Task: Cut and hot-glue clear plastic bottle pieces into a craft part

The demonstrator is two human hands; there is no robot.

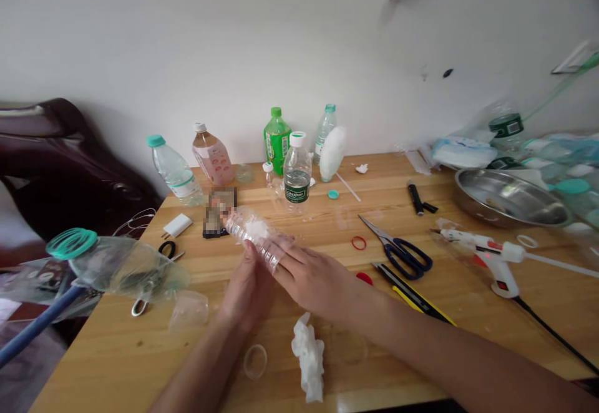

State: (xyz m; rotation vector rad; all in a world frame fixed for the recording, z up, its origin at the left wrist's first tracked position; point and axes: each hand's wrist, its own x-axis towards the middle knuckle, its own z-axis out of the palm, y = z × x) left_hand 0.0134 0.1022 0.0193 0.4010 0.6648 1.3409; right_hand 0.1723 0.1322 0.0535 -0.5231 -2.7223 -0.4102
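Note:
A clear ribbed plastic bottle (266,252) lies tilted between my two hands above the middle of the table, with something white showing at its upper part. My left hand (248,288) grips it from the near left, thumb up along its side and the other fingers hidden. Across its right side my right hand (311,276) is laid, fingers pressed round the plastic. Below the hands is a crumpled white tissue (309,360), with a clear plastic ring (255,362) to its left. A small cut plastic cup piece (188,311) sits left of my left wrist.
Several bottles stand along the wall, including a green-labelled one (277,141) and a clear one (297,173). Right lie scissors (397,247), a yellow-black cutter (412,294), a glue gun (496,254) and a metal basin (510,204). Left, a cut bottle (126,266) overhangs the edge.

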